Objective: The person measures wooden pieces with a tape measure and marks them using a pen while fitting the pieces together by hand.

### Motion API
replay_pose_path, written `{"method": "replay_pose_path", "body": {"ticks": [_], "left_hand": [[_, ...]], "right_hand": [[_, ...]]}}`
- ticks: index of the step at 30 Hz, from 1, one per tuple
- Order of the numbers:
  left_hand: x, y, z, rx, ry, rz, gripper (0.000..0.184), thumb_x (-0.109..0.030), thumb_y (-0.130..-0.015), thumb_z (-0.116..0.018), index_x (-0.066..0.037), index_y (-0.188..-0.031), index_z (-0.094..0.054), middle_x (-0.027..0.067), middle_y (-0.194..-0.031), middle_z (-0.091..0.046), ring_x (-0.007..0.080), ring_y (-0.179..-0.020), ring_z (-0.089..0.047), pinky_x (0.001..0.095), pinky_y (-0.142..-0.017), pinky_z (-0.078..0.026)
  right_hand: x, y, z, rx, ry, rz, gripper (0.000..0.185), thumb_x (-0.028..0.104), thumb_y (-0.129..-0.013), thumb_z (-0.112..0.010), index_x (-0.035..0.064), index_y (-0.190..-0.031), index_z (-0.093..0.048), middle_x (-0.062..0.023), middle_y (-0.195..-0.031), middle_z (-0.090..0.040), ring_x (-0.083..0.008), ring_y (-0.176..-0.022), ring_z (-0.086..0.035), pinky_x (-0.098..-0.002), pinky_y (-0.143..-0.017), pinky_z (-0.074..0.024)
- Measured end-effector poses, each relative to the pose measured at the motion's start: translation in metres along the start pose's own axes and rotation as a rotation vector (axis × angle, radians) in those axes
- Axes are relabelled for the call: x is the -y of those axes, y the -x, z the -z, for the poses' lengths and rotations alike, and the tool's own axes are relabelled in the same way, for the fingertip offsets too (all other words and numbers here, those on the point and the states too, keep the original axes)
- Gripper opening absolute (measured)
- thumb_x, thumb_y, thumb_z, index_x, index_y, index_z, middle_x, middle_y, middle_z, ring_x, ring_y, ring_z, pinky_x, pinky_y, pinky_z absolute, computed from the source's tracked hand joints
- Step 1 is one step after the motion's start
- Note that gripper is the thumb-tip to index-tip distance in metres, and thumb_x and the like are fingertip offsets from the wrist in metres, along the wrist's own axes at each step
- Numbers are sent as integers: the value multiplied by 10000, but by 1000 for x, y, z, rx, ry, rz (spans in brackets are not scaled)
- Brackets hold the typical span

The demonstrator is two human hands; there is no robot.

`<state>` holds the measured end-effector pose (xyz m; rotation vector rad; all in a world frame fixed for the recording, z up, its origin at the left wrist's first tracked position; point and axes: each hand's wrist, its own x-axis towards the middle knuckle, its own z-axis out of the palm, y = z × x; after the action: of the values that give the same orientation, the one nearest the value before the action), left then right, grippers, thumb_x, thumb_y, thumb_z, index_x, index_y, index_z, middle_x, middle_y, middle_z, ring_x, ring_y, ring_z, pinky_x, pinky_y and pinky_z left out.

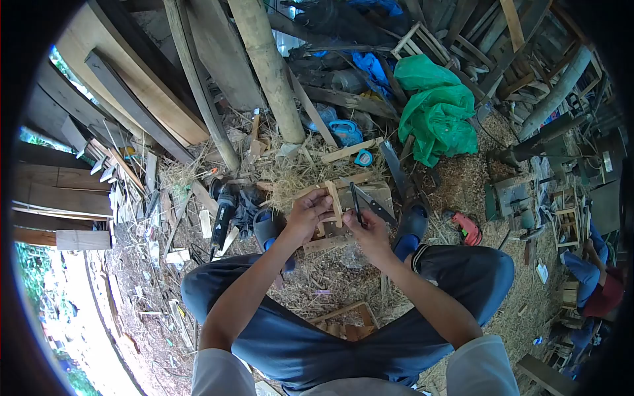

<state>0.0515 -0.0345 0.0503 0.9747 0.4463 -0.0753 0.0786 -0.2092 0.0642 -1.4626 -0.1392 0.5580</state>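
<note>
My left hand [309,214] is closed around a short, narrow strip of pale wood [335,206], which stands nearly upright in the view. Close beside it, my right hand [371,236] grips a slim dark tool [356,201] that points away from me; its exact kind cannot be made out. Both hands are above a low wooden block [380,193] between my feet. On the block, a flat grey blade [375,210] lies slanted behind the right hand. More small wood pieces [322,245] lie under the hands, partly hidden.
A black angle grinder [224,214] lies left of my feet, a red power tool [467,228] to the right. Beyond the block are a blue tape measure [363,157] and a green plastic bag [436,109]. Planks [132,72] lean at left. Another person [601,284] sits far right.
</note>
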Motion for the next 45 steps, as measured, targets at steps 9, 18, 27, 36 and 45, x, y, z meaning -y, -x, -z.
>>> {"method": "replay_pose_path", "body": {"ticks": [9,18,27,36,45], "left_hand": [[-6,-1,-5,98,-152,51,312,-123,-869,-645,48,-1117,-565,106,-982,-648,181,-874,-645,320,-783,-556],[41,-5,12,-143,-575,9,203,-66,-850,-636,57,-1009,-613,124,-900,-667,163,-757,-660,282,-615,-563],[69,-24,11,-308,-1161,-274,189,-165,-795,-667,9,-867,-661,152,-792,-650,307,-705,-634,394,-722,-508],[39,-20,3,-261,-1043,-206,240,-214,-822,-636,1,-927,-644,168,-892,-656,314,-845,-632,390,-760,-486],[-12,-22,-30,-379,-1108,-759,283,-262,-833,-655,-19,-978,-643,180,-1009,-600,326,-862,-606,392,-769,-470]], "right_hand": [[21,-6,0,-53,-288,-353,246,308,-814,-722,87,-800,-614,35,-678,-556,-12,-504,-422,-205,-415,-270],[-49,-35,46,-4,653,184,368,208,-767,-736,39,-1073,-620,-66,-843,-633,-199,-772,-616,-319,-679,-466],[-44,-37,23,70,1035,94,489,145,-718,-751,100,-1176,-585,-136,-1083,-584,-339,-977,-590,-397,-789,-495],[-39,-48,23,21,554,42,343,71,-794,-686,51,-1121,-584,-93,-804,-660,-192,-795,-649,-297,-713,-492],[23,-44,14,-29,82,191,293,63,-809,-668,9,-1077,-561,-42,-844,-656,-92,-761,-603,-244,-667,-454]]}}
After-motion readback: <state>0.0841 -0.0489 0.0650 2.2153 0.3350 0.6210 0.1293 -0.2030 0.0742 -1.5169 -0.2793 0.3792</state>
